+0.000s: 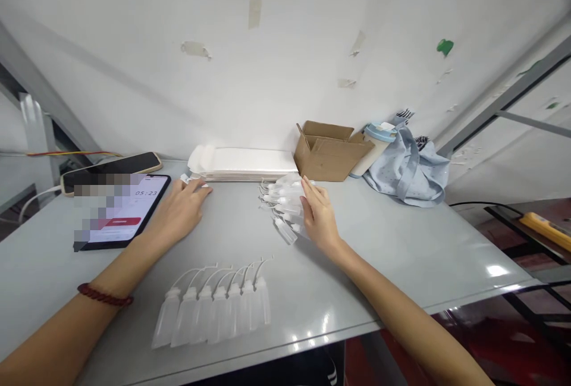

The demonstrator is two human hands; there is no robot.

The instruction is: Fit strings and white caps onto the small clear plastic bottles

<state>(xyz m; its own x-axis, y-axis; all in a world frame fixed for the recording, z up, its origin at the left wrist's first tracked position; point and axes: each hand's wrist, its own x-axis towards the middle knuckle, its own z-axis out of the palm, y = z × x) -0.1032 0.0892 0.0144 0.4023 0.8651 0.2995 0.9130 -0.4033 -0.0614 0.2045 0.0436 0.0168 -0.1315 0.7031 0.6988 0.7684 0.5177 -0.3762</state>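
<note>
My left hand point(181, 209) lies on the grey table point(401, 255), its fingertips touching a small white piece point(190, 179) near the front of a stack of white trays point(243, 163). My right hand point(317, 213) rests against a loose pile of small clear plastic bottles with thin tubes point(283, 201), fingers apart and touching them. Nearer me, a neat row of several of the same bottles point(214, 311) lies side by side, tubes curving to the right.
A phone showing a timer point(122, 210) lies at the left, with a second dark phone point(111, 169) behind it. An open cardboard box point(330, 151), a lidded cup point(377, 142) and a blue cloth bag point(410, 169) stand at the back right by the wall.
</note>
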